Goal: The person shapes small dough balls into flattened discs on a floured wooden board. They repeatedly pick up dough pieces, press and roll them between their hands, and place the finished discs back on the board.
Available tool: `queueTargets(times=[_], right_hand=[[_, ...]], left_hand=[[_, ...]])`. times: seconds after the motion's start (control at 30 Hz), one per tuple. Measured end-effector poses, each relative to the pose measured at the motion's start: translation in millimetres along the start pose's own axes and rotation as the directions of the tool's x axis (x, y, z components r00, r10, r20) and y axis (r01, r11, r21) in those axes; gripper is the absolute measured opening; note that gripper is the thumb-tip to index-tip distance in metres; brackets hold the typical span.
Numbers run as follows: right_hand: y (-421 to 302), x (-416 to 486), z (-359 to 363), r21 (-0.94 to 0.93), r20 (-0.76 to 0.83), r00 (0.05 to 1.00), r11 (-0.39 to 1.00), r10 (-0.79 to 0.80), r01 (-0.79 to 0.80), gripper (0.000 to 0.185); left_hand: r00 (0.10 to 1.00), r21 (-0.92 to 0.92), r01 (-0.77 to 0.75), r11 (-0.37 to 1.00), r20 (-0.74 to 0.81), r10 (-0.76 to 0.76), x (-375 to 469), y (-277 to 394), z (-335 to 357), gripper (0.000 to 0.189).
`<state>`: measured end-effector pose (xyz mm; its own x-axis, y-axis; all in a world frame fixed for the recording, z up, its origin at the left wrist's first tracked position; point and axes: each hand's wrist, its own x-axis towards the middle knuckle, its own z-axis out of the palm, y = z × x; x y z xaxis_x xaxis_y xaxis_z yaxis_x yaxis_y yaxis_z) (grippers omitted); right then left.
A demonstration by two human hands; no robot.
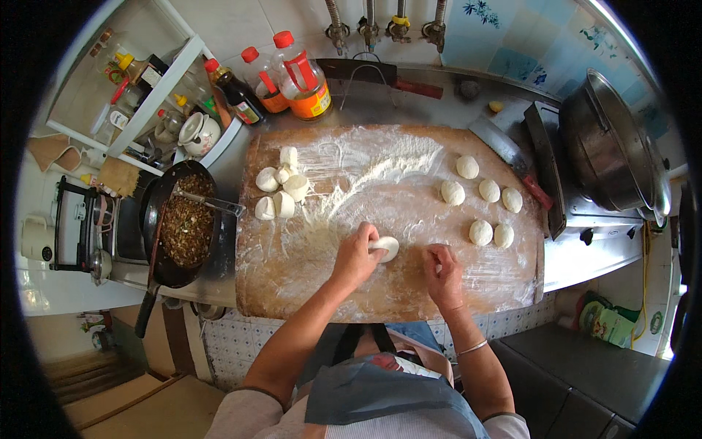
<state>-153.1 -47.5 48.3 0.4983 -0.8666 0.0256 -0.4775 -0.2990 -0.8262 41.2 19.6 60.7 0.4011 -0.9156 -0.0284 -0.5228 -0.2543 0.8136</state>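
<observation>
My left hand [356,253] pinches the left edge of a flattened dough disc [387,249] over the middle of a floured wooden board [329,296]. To its right, my right hand [443,269] is near the board with its fingers curled; a small pale bit shows between them, and I cannot tell whether it is dough. Several round dough balls [481,232] lie on the right part of the board. At the upper left of the board sit several cut dough pieces [284,204]. Loose flour [384,171] is spread in a curved streak across the upper middle.
A wok [186,219] of chopped filling with a metal utensil stands left of the board. Bottles [301,82] stand behind it. A cleaver [507,148] rests at the upper right edge, beside a gas stove [595,219] with a large metal pot [603,142].
</observation>
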Motion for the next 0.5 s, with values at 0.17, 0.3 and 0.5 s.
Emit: queueTargets(times=[0.17, 0.3, 0.5], right_hand=[[-15.2, 2.5, 19.0, 0.651, 0.219, 0.962, 0.71, 0.163, -0.268, 0.051], [-41.3, 15.5, 8.7, 0.666, 0.441, 0.871, 0.572, 0.215, -0.478, 0.034], [-9.8, 30.4, 12.7, 0.515, 0.347, 0.911, 0.767, 0.222, -0.383, 0.015]], left_hand=[[0.941, -0.782, 0.278, 0.558, 0.105, -0.322, -13.7, 12.0, 22.9, 0.031], [0.89, -0.864, 0.334, 0.376, 0.158, -0.428, -19.5, 19.9, 22.8, 0.028], [0.924, -0.732, 0.223, 0.643, -0.052, -0.379, -19.3, -5.6, 13.9, 0.034]])
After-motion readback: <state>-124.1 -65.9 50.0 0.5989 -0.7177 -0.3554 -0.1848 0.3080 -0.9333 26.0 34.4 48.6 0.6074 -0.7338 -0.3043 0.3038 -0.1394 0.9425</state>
